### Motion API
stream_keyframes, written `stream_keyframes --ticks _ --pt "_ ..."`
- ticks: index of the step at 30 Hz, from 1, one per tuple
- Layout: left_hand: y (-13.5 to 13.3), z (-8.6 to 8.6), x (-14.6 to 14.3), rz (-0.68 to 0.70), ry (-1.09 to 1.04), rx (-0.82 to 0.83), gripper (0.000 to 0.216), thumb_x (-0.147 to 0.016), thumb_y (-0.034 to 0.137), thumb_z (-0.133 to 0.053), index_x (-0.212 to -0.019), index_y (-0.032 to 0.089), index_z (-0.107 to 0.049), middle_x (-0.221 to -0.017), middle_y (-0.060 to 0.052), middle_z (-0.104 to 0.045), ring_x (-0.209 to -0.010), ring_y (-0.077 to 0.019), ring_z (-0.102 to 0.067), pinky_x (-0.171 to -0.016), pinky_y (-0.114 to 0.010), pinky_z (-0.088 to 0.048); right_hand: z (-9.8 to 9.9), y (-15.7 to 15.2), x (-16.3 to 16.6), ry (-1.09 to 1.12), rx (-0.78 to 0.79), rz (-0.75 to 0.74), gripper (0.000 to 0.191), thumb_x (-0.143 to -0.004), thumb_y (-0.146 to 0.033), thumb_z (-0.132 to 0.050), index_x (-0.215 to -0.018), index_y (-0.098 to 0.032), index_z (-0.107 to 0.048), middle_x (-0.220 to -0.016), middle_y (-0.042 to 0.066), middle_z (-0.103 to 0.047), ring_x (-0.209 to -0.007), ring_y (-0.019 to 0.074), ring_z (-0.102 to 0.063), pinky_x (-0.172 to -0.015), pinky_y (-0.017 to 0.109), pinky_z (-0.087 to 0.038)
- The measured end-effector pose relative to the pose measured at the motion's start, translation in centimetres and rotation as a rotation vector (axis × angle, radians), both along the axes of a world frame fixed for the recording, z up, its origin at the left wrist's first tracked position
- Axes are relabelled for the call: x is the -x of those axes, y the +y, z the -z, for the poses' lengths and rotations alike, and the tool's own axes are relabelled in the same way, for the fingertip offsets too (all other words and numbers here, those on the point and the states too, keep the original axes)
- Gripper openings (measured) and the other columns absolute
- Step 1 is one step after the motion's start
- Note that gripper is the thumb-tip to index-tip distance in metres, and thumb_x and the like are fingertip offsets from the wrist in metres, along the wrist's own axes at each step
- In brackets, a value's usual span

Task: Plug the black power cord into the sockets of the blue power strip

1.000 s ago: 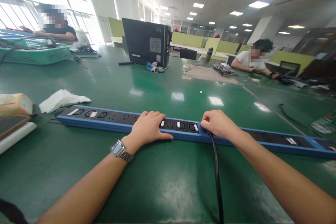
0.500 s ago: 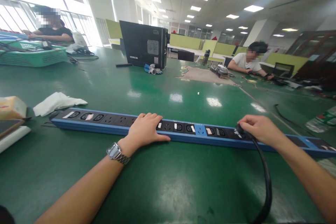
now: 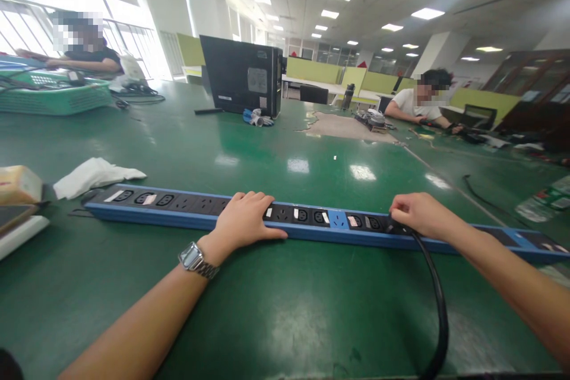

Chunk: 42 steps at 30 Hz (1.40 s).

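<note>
The left hand (image 3: 244,219) clasps a long, straight, blue-and-black power strip (image 3: 327,235), thumb along its near side. The right hand (image 3: 414,212) pinches a black plug (image 3: 390,225) on a thick, round black cable (image 3: 442,312) at the strip's top; whether it is seated cannot be told. The strip lies across the glossy green tabletop (image 3: 285,309).

Smooth black cable (image 3: 442,314), glossy green tabletop (image 3: 312,309)
</note>
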<state>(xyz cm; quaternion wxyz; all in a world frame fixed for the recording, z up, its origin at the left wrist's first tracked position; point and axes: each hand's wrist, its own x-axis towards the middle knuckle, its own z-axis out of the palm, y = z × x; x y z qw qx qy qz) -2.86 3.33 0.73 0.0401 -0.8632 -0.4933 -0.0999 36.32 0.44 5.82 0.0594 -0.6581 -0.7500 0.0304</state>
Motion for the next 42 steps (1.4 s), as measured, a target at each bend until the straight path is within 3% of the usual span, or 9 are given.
stream_keyframes --ticks 4,7,10,14,18,27,32,36,42 --pt "0.0 0.1 0.0 -0.002 -0.013 -0.004 0.076 -0.068 0.080 -0.062 -0.112 0.018 -0.064 -0.107 -0.011 -0.071 -0.101 -0.0326 -0.064 -0.090 -0.044 -0.043 -1.0 0.4 0.2 -0.053 0.017 -0.016 0.020 -0.072 -0.029 -0.052 -0.063 -0.020 -0.068 -0.064 0.002 -0.069 -0.061 0.0159 -0.059 -0.059 0.026 -0.038" --pt "0.0 0.3 0.0 -0.002 -0.019 -0.003 0.076 -0.067 0.081 -0.062 -0.111 0.019 -0.064 -0.107 -0.011 -0.070 -0.101 -0.0324 -0.064 -0.090 -0.044 -0.043 -2.5 0.4 2.1 0.056 -0.101 0.079 0.021 -0.071 -0.031 -0.053 -0.062 -0.019 -0.068 -0.063 0.002 -0.068 -0.060 0.0162 -0.059 -0.056 0.026 -0.038" --pt "0.0 0.4 0.0 0.004 -0.017 -0.009 0.077 -0.067 0.082 -0.060 -0.111 0.019 -0.064 -0.108 -0.011 -0.070 -0.103 -0.0327 -0.064 -0.091 -0.044 -0.042 -3.2 0.4 7.4 0.352 -0.127 0.134 0.023 -0.074 -0.033 -0.052 -0.067 -0.018 -0.069 -0.061 0.002 -0.067 -0.051 0.0139 -0.057 -0.048 0.024 -0.037" --pt "-0.1 0.4 0.0 -0.007 -0.018 -0.018 0.074 -0.067 0.081 -0.062 -0.110 0.020 -0.063 -0.107 -0.010 -0.070 -0.102 -0.0317 -0.063 -0.090 -0.043 -0.042 -1.6 1.3 17.0 0.621 0.130 -0.014 0.018 -0.074 -0.027 -0.051 -0.074 -0.017 -0.066 -0.049 -0.001 -0.059 -0.040 0.0118 -0.053 -0.044 0.022 -0.037" --pt "-0.2 0.3 -0.1 -0.007 -0.017 -0.027 0.069 -0.068 0.079 -0.062 -0.104 0.021 -0.064 -0.103 -0.009 -0.070 -0.099 -0.0312 -0.064 -0.086 -0.042 -0.042 -0.4 3.0 22.0 0.446 0.122 -0.018 0.019 -0.074 -0.027 -0.053 -0.073 -0.017 -0.069 -0.049 0.002 -0.060 -0.052 0.0144 -0.060 -0.053 0.022 -0.041" --pt "-0.4 -0.1 -0.3 0.004 -0.029 -0.001 0.055 -0.073 0.072 -0.064 -0.093 0.021 -0.064 -0.097 -0.009 -0.069 -0.098 -0.0303 -0.062 -0.085 -0.042 -0.042 -1.0 3.7 24.6 0.056 0.109 -0.097 0.026 -0.077 -0.028 -0.054 -0.088 -0.015 -0.074 -0.092 0.015 -0.074 -0.083 0.0232 -0.068 -0.069 0.028 -0.047" --pt "-0.3 0.2 -0.1 0.001 -0.021 -0.030 0.063 -0.069 0.077 -0.064 -0.097 0.020 -0.064 -0.099 -0.010 -0.069 -0.097 -0.0311 -0.063 -0.084 -0.043 -0.042 -2.3 3.1 23.3 0.164 0.012 -0.145 0.022 -0.076 -0.028 -0.053 -0.078 -0.016 -0.072 -0.085 0.011 -0.074 -0.078 0.0197 -0.065 -0.068 0.027 -0.043" --pt "-0.2 0.4 0.0 0.003 -0.022 -0.034 0.071 -0.067 0.081 -0.062 -0.103 0.020 -0.063 -0.102 -0.010 -0.070 -0.097 -0.0312 -0.063 -0.087 -0.042 -0.042 -3.7 1.7 17.6 0.472 -0.157 -0.121 0.022 -0.076 -0.030 -0.052 -0.072 -0.017 -0.069 -0.071 0.004 -0.071 -0.065 0.0154 -0.061 -0.059 0.024 -0.040" --pt "0.0 0.4 0.1 0.008 -0.021 -0.023 0.077 -0.066 0.085 -0.058 -0.107 0.020 -0.063 -0.103 -0.010 -0.070 -0.099 -0.0318 -0.063 -0.088 -0.042 -0.041 -0.6 0.0 8.6 0.443 -0.039 0.012 0.023 -0.074 -0.032 -0.052 -0.068 -0.017 -0.068 -0.064 0.003 -0.069 -0.060 0.0159 -0.059 -0.057 0.025 -0.041"
